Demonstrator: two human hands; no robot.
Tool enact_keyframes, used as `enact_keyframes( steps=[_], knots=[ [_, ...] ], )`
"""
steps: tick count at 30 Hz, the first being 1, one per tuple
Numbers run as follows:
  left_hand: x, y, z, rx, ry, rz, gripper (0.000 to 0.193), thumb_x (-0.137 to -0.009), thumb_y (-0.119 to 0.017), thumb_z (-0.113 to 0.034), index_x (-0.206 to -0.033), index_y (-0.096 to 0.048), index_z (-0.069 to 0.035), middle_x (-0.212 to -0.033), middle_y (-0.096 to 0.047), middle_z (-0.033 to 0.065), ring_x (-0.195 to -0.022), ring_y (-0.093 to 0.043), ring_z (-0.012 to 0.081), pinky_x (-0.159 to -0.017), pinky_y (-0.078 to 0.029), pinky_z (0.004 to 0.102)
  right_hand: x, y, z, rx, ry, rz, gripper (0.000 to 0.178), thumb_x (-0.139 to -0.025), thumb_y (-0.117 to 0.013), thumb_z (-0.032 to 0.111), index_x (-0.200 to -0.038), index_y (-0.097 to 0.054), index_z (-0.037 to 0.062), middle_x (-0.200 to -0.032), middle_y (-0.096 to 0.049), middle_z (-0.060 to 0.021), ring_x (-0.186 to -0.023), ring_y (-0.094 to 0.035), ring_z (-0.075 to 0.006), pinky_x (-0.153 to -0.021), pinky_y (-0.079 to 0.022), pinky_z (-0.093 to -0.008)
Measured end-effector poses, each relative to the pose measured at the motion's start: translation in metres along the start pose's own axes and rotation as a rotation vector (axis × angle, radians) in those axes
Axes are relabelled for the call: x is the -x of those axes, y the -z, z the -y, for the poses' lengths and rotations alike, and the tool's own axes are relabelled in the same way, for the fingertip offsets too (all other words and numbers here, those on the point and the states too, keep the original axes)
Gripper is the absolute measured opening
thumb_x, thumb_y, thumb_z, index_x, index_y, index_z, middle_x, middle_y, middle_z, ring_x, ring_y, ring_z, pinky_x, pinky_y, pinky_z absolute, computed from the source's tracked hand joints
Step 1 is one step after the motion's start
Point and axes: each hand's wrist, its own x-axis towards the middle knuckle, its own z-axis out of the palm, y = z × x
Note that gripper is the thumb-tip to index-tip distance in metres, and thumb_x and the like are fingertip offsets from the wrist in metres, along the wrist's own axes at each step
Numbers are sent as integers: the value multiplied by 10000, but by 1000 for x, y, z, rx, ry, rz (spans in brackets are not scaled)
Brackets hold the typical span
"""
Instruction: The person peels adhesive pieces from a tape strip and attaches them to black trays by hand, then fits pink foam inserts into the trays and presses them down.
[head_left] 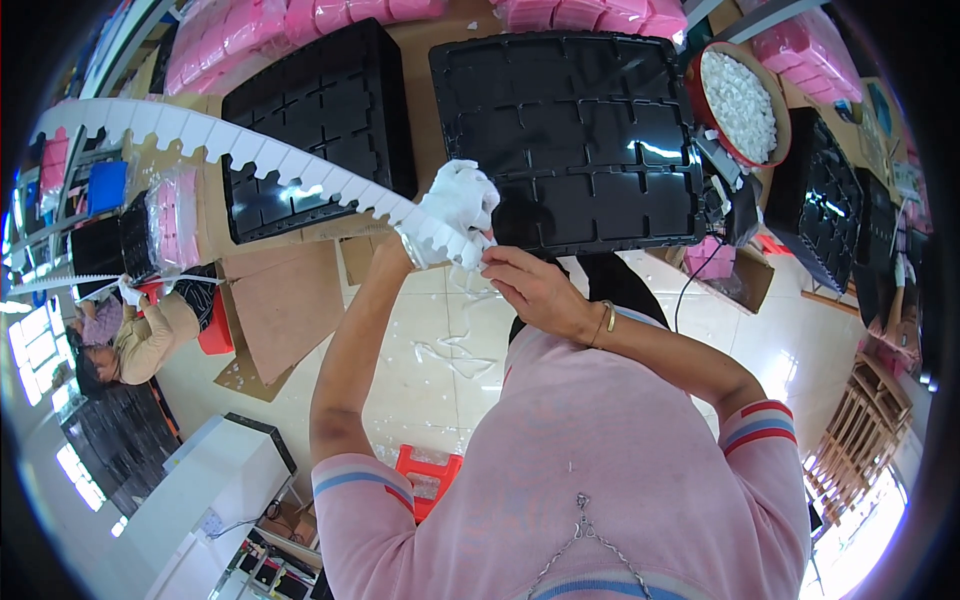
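Note:
A long white strip point(290, 170) with evenly notched edges arches from the upper left to the middle. My left hand point(460, 195), in a white glove, is closed around the strip close to its near end. My bare right hand point(545, 292) has its fingers pinched together right at that end, touching or almost touching the glove. What lies between the right fingertips is too small to make out. Just beyond my hands is a black molded tray point(575, 140) with raised ribs. Another black tray point(305, 130) sits to its left, under the strip.
A round tub point(697, 85) of small white pieces stands at the right, beside a dark device with a cable. Pink wrapped bundles point(235, 40) line the back. Thin white scraps point(455, 355) litter the floor near a red stool point(428, 475). A co-worker point(150, 335) sits at the left.

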Motion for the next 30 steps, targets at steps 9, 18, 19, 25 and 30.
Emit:
enact_keyframes(
  steps=[9, 18, 19, 25, 30],
  knots=[
    [12, -1, -57, 849, 497, -295, 153, -774, -827, -94, -861, -744, 1, -843, -657, 58, -792, -650, 139, -706, -516, 309, 37, 61, 0, -9, -303, -73, 149, -869, -691, 23, -1017, -706, 18, -1203, -615, -126, -1006, -658, -279, -845, -544, -334],
    [-41, -51, -137, 1291, 958, -481, 139, -872, -804, -106, -906, -703, -16, -815, -701, 25, -743, -611, 62, -672, -484, 226, 23, 136, 30, -108, -392, -177, 303, -891, -773, 234, -1098, -677, 35, -1144, -630, -78, -965, -609, -189, -846, -491, -317],
    [-48, -51, -145, 1310, 989, -502, 147, -867, -808, -103, -891, -691, -17, -818, -699, 24, -749, -612, 61, -674, -483, 222, 24, 141, 27, -64, -353, -206, 339, -894, -776, 268, -1133, -671, 51, -1100, -644, -63, -925, -603, -174, -810, -482, -302],
    [-81, -68, -187, 1278, 951, -601, 150, -872, -803, -90, -920, -675, -28, -863, -681, 15, -767, -604, 60, -689, -486, 225, 39, 183, 9, -64, -211, -126, 237, -904, -756, 209, -1076, -705, 54, -1029, -664, -59, -887, -613, -162, -745, -482, -271],
    [-106, -101, -231, 1155, 1110, -760, 240, -881, -801, -118, -1031, -663, 10, -871, -687, 22, -779, -608, 70, -690, -501, 244, 68, 200, -12, -124, -267, -6, 131, -907, -721, 138, -1003, -716, 50, -962, -665, -52, -802, -612, -147, -674, -484, -266]
  ],
)
